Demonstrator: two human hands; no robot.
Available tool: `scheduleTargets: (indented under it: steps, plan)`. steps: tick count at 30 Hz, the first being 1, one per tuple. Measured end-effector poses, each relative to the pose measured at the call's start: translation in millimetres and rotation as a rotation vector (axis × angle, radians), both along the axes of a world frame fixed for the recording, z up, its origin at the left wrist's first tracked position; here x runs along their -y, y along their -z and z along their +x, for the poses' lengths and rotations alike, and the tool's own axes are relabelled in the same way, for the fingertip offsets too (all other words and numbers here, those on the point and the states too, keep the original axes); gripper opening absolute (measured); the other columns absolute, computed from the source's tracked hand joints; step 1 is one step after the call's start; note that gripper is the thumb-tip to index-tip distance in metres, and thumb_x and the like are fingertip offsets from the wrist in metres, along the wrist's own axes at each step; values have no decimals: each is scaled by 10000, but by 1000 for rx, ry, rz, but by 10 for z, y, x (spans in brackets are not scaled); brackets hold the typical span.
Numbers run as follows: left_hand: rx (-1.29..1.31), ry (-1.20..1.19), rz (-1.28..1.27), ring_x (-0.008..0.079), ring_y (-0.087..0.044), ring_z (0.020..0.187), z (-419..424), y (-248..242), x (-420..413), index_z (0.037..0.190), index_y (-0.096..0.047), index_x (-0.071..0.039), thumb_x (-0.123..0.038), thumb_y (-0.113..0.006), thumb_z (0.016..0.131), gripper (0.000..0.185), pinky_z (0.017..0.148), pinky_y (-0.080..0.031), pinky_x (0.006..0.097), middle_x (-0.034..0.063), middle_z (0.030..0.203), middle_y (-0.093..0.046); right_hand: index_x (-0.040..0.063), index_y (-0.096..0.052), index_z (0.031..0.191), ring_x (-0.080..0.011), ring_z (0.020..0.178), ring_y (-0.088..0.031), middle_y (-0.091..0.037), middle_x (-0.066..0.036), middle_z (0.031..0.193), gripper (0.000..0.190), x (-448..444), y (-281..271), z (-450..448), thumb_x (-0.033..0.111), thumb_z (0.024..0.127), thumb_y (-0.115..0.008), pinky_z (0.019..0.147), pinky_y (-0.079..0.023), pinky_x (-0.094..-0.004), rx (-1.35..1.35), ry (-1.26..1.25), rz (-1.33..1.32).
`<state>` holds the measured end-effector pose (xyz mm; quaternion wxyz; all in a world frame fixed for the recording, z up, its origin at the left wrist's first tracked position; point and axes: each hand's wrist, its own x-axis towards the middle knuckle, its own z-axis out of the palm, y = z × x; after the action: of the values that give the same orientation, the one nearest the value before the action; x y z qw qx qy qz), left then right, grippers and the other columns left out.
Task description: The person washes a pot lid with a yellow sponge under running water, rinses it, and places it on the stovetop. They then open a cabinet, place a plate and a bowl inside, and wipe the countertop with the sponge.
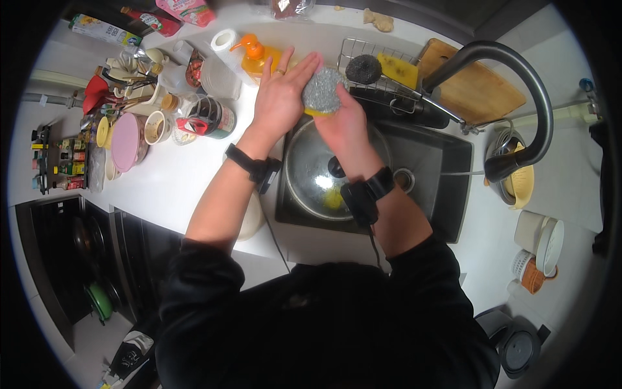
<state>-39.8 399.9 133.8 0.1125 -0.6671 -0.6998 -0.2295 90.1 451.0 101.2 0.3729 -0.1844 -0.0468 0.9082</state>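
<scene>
My right hand [342, 121] holds a round scrubbing sponge [323, 91] with a silvery grey face and a yellow edge. Beside it, my left hand [283, 99] has its fingers spread near an orange pump bottle [257, 61]; whether they touch the bottle or sponge I cannot tell. Below my hands, a round glass lid [311, 170] with a dark knob lies in the dark sink [432, 146], a yellow patch showing through the glass. Behind the sink, a wire rack [351, 48] holds a dark scouring pad [363, 69] and a yellow sponge [398, 70].
A black faucet [542, 92] arches over the sink's right side, before a wooden cutting board [471, 87]. Left stand a paper towel roll [226, 44], a dark bottle with a red handle [209, 116] and a pink-lidded bowl [129, 142]. A pale round dish [250, 219] sits under my left forearm.
</scene>
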Motion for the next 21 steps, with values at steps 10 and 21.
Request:
scheduleTargets:
  steps: [10,21]
  plan:
    - [462,-130,75,422,-529,1311,851,412,874,1353,-562,6,147,-495,807,568,1110,-433,458,240,1378,-574,-8,-536,1381,-260,1323,-538,-606,-131,1375,421,160,779,1852,279,1079,-477,1159,-382,-401,497,-89,378]
    - [341,-121,-466,398,-374,1454,1677,1619,1016,1512,-345,58,-142,-572,980,612,1200,-334,433,250,1557,-387,-2,-489,1448,-357,1474,-338,-436,-189,1543,571,279,1527,1994,277,967,-617,1210,-264,-495,1376,-522,2047]
